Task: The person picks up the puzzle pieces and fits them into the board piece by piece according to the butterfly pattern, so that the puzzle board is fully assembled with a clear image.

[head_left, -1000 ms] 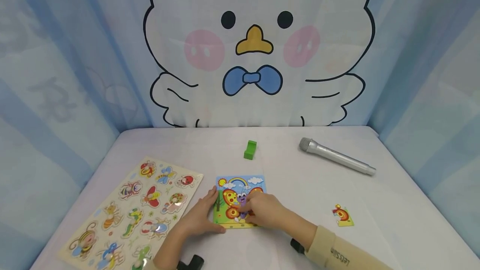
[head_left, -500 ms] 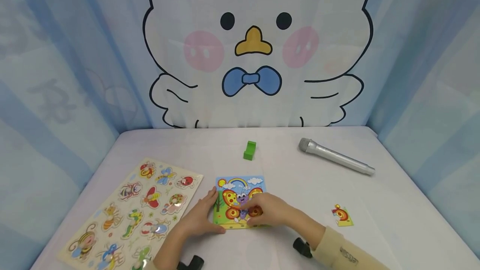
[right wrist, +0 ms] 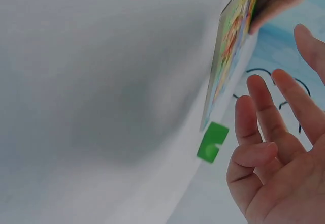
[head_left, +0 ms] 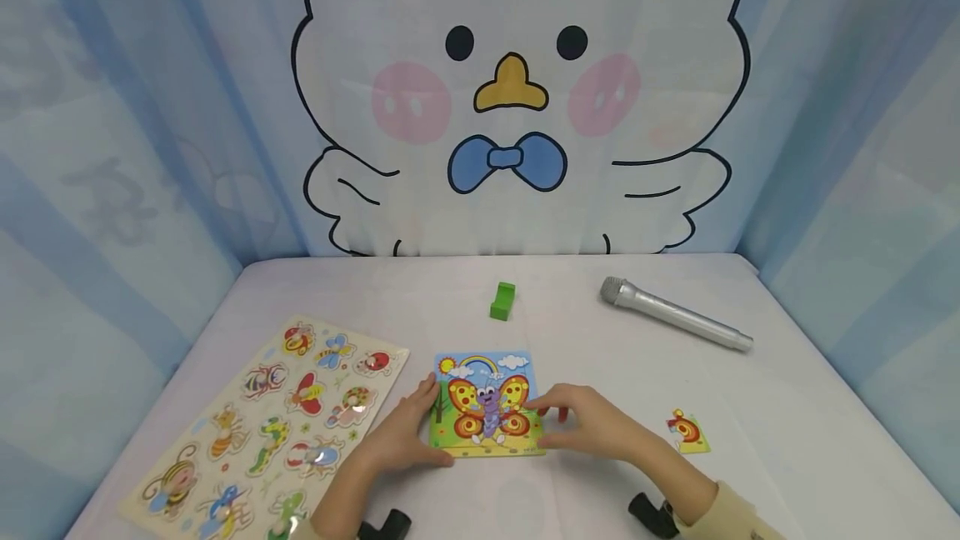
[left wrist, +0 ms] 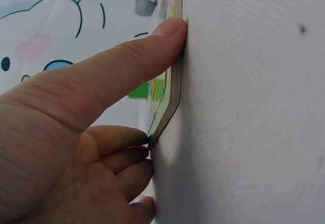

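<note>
A square butterfly puzzle board [head_left: 489, 407] lies flat on the white table, in front of the person. My left hand [head_left: 399, 438] holds its near left corner. In the left wrist view, the thumb [left wrist: 144, 56] lies against the board's near edge [left wrist: 175, 89], and bent fingers touch the left edge. Just off the right edge of the board, my right hand [head_left: 596, 425] has its thumb and fingers apart. The right wrist view shows that hand [right wrist: 289, 168] with relaxed fingers and nothing in them. A small snail puzzle piece [head_left: 686, 432] lies farther right.
A large insect peg board [head_left: 288, 423] covers the table's left side. Behind the puzzle lies a green block [head_left: 502, 302], with a silver microphone [head_left: 675, 313] at the back right. A curtain with a cartoon chick [head_left: 510, 82] hangs behind the table.
My right hand has drawn back to the right from the butterfly puzzle, uncovering the picture's right wing. The left hand still holds the corner.
</note>
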`<state>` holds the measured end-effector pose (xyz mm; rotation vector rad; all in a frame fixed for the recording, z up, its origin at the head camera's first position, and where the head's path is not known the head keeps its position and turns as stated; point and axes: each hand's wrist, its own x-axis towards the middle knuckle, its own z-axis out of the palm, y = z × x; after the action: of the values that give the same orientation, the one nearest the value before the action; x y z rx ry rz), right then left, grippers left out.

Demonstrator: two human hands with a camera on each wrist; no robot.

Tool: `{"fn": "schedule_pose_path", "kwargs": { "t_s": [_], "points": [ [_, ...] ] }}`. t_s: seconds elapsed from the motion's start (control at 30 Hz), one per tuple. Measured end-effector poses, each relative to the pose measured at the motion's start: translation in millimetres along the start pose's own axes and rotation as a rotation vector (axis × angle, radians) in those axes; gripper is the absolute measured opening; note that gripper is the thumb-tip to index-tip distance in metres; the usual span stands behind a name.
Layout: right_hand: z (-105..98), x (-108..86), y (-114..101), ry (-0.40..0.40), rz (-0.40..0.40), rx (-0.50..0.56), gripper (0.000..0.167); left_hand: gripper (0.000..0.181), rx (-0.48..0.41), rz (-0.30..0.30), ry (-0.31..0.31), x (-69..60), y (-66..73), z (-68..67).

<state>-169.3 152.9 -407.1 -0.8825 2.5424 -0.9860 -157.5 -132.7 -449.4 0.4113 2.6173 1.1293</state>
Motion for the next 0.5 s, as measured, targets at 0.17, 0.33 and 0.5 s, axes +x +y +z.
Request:
{"fn": "schedule_pose_path", "kwargs": {
  "t_s": [0.17, 0.33, 0.5],
  "points": [
    [-9.0, -17.2, 12.9, 0.046, 0.025, 0.000, 0.044, 0.103, 0.008, -0.012, 0.000, 0.0, 1.6, 0.1],
    [-21.3, -35.4, 22.0, 0.098, 0.029, -0.008, 0.045, 0.103, 0.003, -0.010, -0.001, 0.0, 1.6, 0.1],
    [-35.3, -54.3, 30.3, 0.151, 0.053, -0.012, 0.048, 0.103, 0.002, -0.010, -0.004, 0.5, 0.1, 0.0]
  ]
}}
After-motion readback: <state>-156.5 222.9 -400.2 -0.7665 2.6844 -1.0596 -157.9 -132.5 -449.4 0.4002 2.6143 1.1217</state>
